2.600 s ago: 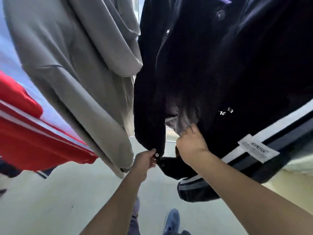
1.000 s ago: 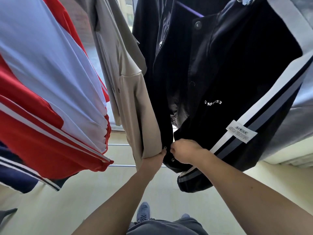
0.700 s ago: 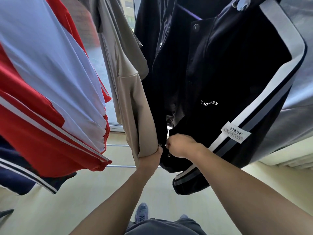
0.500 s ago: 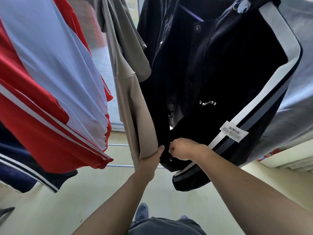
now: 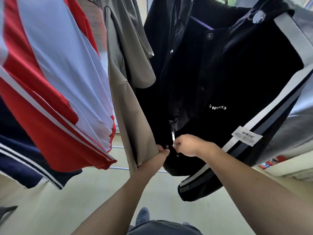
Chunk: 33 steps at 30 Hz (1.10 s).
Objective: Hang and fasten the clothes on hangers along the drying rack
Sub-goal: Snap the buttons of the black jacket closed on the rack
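A black jacket [image 5: 237, 73] with white and grey sleeve stripes and metal snaps hangs in front of me on a purple hanger [image 5: 201, 24]. Its front is partly unfastened near the hem. My left hand [image 5: 161, 152] pinches the left front edge just below a silver snap [image 5: 167, 146]. My right hand [image 5: 188, 145] grips the opposite front edge with curled fingers, a small gap apart from the left. Another snap [image 5: 177, 155] shows on the hem below.
A beige shirt [image 5: 128, 82] hangs just left of the jacket, partly over my left hand. Further left hang a red and white garment [image 5: 55, 82] and a navy striped one [image 5: 20, 160]. Grey fabric [image 5: 298, 116] hangs at right. Rack bars [image 5: 118, 168] run low behind.
The two front edges have stayed close together at the hem while my hands shifted slightly along them. The silver snap above my left thumb has come into view.
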Each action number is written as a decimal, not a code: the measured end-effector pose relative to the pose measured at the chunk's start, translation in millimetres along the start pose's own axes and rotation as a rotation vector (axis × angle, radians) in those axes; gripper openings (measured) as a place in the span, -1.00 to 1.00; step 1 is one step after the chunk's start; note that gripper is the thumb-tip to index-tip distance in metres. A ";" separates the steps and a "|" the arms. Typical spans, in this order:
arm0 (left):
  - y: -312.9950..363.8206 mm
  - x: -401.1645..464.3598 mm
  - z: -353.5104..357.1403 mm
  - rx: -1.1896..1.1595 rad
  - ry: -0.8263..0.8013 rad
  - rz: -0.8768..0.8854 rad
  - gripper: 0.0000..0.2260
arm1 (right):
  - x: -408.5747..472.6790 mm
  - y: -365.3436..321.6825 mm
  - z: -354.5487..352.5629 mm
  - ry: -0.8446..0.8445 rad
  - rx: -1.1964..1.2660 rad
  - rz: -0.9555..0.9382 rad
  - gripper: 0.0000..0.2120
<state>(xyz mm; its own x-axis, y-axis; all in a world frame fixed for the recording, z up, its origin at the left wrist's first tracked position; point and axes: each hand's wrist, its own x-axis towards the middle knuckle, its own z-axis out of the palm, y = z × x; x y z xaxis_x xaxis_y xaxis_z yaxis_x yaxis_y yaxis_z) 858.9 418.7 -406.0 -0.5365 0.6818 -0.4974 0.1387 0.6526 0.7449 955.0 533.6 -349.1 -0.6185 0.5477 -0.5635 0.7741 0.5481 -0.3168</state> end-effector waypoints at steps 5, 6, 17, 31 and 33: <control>-6.4 -7.9 7.3 0.114 0.047 0.244 -0.78 | -0.7 -8.0 -12.8 0.000 0.008 -0.007 -0.82; -7.3 -6.3 9.0 0.164 0.074 0.294 -0.75 | 0.2 -9.7 -14.1 -0.002 0.007 -0.006 -0.84; 1.4 4.3 13.2 0.139 0.231 0.420 -0.78 | 14.3 -13.3 -26.7 -0.016 0.031 0.025 -0.75; 30.7 8.0 -20.7 -0.740 -0.057 -0.184 -0.65 | 19.8 -17.5 -45.7 -0.012 0.188 0.027 -0.65; 33.0 12.0 -18.3 -0.724 -0.057 -0.189 -0.66 | 16.5 -19.5 -46.5 -0.034 0.165 0.020 -0.66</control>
<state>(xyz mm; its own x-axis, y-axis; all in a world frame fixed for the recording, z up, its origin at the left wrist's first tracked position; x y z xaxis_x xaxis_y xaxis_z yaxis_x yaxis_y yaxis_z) 841.8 442.3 -379.3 -0.4504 0.6088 -0.6531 -0.5444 0.3926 0.7413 923.4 561.4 -316.8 -0.6000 0.5343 -0.5954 0.7996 0.4245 -0.4248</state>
